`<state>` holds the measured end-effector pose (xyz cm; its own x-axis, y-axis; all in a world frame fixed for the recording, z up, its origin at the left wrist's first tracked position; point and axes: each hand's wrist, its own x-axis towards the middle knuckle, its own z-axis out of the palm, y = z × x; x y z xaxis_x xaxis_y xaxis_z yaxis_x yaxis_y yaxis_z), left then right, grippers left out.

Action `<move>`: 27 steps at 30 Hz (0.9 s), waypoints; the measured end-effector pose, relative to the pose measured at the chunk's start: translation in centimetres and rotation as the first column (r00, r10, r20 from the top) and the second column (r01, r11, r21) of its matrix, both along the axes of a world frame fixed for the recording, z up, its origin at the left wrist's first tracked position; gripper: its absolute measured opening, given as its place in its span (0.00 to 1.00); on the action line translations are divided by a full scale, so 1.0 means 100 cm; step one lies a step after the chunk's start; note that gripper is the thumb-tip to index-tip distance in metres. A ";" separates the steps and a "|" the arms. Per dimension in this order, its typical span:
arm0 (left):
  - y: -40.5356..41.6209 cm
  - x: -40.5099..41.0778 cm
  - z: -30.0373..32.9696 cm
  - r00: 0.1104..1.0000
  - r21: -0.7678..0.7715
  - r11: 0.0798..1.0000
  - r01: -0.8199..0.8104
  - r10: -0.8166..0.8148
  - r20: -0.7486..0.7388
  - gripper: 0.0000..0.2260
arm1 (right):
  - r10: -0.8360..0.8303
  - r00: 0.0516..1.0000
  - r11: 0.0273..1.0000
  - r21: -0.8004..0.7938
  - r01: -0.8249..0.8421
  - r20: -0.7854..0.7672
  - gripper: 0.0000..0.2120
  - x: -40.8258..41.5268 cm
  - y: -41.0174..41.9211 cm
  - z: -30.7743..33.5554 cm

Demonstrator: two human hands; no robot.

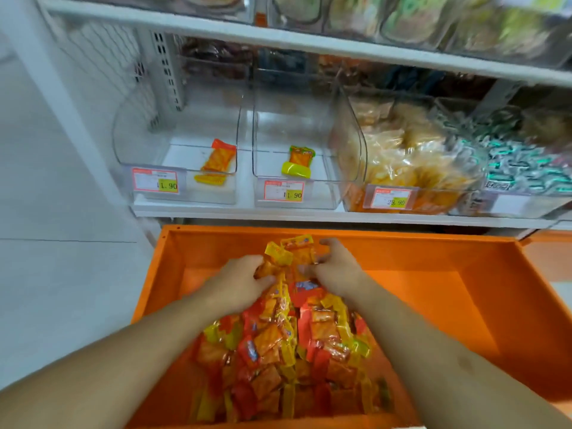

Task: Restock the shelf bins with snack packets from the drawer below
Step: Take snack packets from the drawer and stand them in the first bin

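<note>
Gathering step, seen from the head view. Your left hand (240,278) and right hand (335,267) meet at the centre of the frame, fingers curled round a raised bunch of snack packets (289,258) lifted off the top of the pile (288,360) in the orange drawer (464,305), which stands pulled out across the lower half of the frame. Both hands grip the bunch from opposite sides; neither is empty. The packets are small, flat, glossy pouches in red, orange and yellow, loosely heaped and likely slippery against one another. Above, on the shelf (247,215), the left clear bin (176,150) holds what looks like two packets and the middle clear bin (294,144) one packet with a yellow-green item in front of it, so both are nearly bare; the bin to their right (402,156) is full of pale yellow bags. The next move probably calls for you to keep the bunch squeezed, lift it over the drawer's far wall and the bin's front lip, then release it inside one low bin; which one suits these packets cannot be told
</note>
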<state>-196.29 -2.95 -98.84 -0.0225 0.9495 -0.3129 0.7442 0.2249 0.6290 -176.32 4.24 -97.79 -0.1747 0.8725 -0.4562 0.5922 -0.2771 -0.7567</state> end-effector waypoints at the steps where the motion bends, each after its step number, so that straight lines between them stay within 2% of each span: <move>1: -0.001 -0.003 0.019 0.999 0.003 1.000 -0.018 0.018 0.030 0.13 | 0.011 0.998 1.000 0.023 -0.010 -0.062 0.29 -0.002 -0.001 0.022; 4: -0.013 -0.016 0.071 0.986 0.020 0.997 -0.069 0.065 0.156 0.05 | 0.091 0.963 0.994 0.086 -0.071 -0.252 0.08 -0.001 -0.017 0.082; 5: -0.022 -0.020 0.090 0.979 0.028 0.997 -0.078 0.071 0.193 0.02 | 0.109 0.952 0.992 0.098 -0.084 -0.287 0.08 0.000 -0.024 0.098; 6: -0.031 -0.023 0.105 0.970 0.034 0.995 -0.089 0.079 0.230 0.03 | 0.126 0.941 0.989 0.109 -0.095 -0.316 0.12 0.001 -0.034 0.113; 9: -0.059 -0.028 0.142 0.916 0.050 0.991 -0.128 0.099 0.388 0.14 | 0.193 0.922 0.976 0.161 -0.146 -0.335 0.14 0.004 -0.054 0.136; 11: -0.072 -0.033 0.151 0.863 0.014 0.980 -0.201 0.170 0.476 0.21 | 0.200 0.910 0.970 0.201 -0.134 -0.362 0.12 0.003 -0.064 0.145; 14: -0.080 -0.039 0.158 0.857 0.039 0.945 -0.325 0.277 0.434 0.27 | 0.228 0.899 0.959 0.248 -0.140 -0.374 0.08 -0.001 -0.070 0.156; 17: -0.079 -0.043 0.171 0.829 0.088 0.927 -0.365 0.280 0.484 0.24 | 0.209 0.912 0.946 0.308 -0.097 -0.354 0.13 -0.001 -0.067 0.165; 20: -0.078 -0.044 0.179 0.838 0.117 0.937 -0.329 0.232 0.494 0.07 | 0.199 0.902 0.936 0.347 -0.059 -0.383 0.11 0.000 -0.062 0.173; 21: -0.077 -0.044 0.179 0.829 0.106 0.937 -0.332 0.236 0.507 0.06 | 0.209 0.895 0.935 0.349 -0.065 -0.395 0.11 -0.003 -0.061 0.174; 25: -0.071 -0.046 0.183 0.617 -0.018 0.958 -0.288 0.200 0.761 0.20 | 0.229 0.874 0.934 0.349 -0.073 -0.429 0.14 -0.015 -0.060 0.171; 27: -0.068 -0.049 0.182 0.659 0.043 0.966 -0.255 0.141 0.739 0.22 | 0.231 0.867 0.938 0.339 -0.077 -0.441 0.13 -0.017 -0.057 0.166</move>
<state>-201.20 -9.76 -80.61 -0.0354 0.9818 -0.1864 -0.0125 0.1861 0.9824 -178.00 -1.46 -81.23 -0.4429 0.8965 -0.0059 0.1625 0.0738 -0.9839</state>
